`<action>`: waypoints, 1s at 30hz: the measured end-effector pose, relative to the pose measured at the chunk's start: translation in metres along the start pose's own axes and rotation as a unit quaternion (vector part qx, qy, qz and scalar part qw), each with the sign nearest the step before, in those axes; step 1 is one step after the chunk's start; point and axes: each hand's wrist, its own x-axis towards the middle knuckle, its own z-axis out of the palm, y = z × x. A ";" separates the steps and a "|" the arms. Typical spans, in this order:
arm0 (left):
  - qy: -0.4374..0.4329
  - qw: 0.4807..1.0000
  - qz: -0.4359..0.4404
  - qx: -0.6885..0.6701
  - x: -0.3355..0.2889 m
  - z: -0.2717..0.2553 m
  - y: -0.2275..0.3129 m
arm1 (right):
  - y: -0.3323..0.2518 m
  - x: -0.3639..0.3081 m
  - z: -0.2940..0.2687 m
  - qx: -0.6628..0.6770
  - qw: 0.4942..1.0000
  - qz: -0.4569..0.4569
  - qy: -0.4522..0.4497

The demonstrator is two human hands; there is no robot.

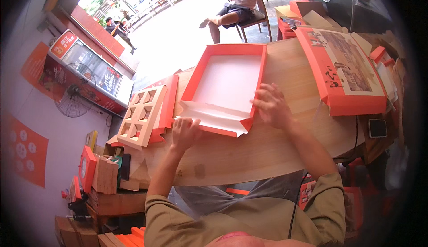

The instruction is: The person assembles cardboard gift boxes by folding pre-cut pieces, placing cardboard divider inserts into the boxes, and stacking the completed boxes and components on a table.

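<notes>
An orange-red cardboard box point(229, 80) with a white inside lies open on the wooden table in front of me. Its far and side walls stand up, while the near wall point(218, 118) is only partly folded, with its white lining showing. My left hand point(185, 131) is closed at the near left corner, pinching the end of that flap. At the right side wall, near its front end, my right hand point(273, 105) curls its fingers round the edge. Part of the fingertips on both hands is hidden.
Left of the box, a tan cardboard divider point(142, 113) with several compartments rests on orange-red card point(168, 100). A printed orange-red box point(343, 69) stands at the right, with a phone-like black device point(377, 128) by it. A person sits on a chair point(258, 17) beyond the table.
</notes>
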 end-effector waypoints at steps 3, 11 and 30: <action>0.011 1.000 0.018 -0.004 -0.009 0.002 0.019 | 0.005 0.003 -0.002 0.024 0.997 0.053 0.048; -0.069 0.993 -0.013 -0.099 0.021 -0.017 0.076 | -0.044 0.002 -0.014 0.234 0.958 -0.105 -0.132; -0.170 0.947 0.047 -0.269 0.043 0.033 0.138 | -0.060 -0.001 0.022 0.006 0.990 -0.027 -0.140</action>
